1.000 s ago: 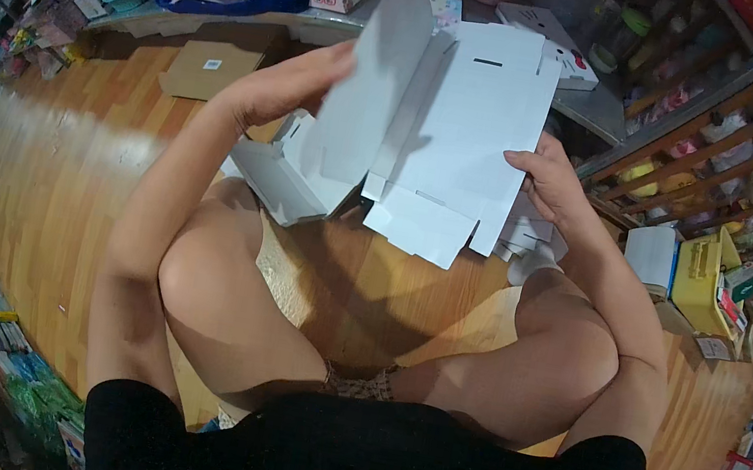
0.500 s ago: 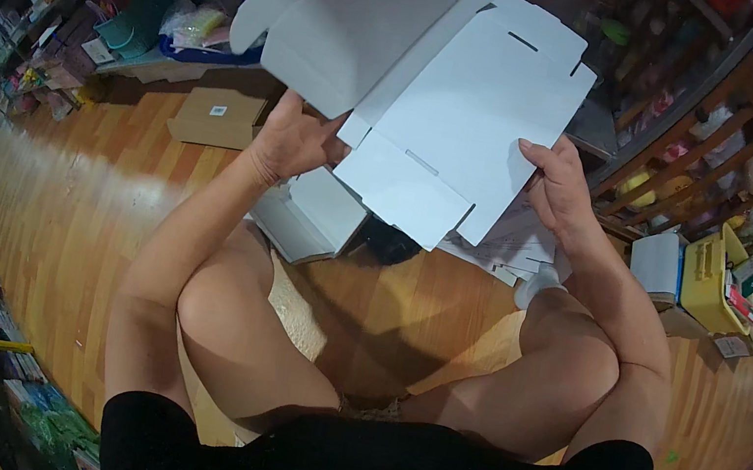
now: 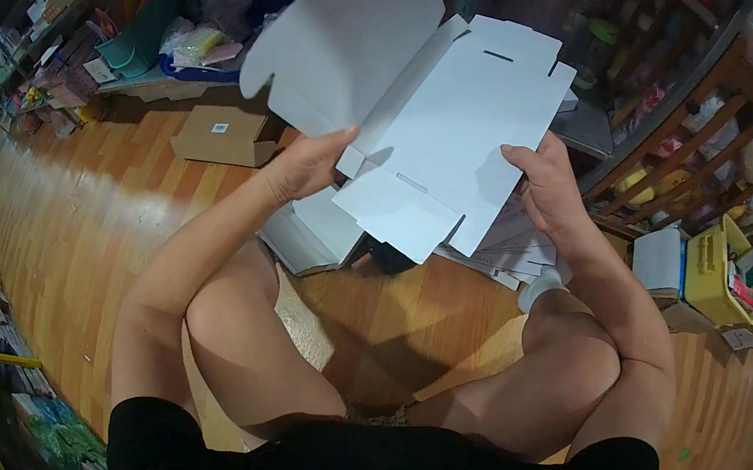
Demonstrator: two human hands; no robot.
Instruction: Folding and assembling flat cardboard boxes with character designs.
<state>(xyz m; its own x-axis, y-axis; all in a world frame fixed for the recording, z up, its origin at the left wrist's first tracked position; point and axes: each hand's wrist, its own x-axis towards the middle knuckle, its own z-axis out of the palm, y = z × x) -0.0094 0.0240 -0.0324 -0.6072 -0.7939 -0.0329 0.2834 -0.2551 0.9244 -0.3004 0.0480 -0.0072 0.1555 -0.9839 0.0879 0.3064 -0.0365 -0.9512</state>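
Floorboards (image 3: 68, 233) beneath raised right hand (image 3: 553, 190)

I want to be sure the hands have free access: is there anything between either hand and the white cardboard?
Nothing visible. The right hand grips the white cardboard at its right edge. The left hand is at its lower left fold, its grip partly hidden. The white box lies below, not between.

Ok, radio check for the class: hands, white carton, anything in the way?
Right hand gripping opened-out white carton at right edge. Left hand at lower edge of raised flap, grip unclear. Underneath: second carton, papers, partly covered.
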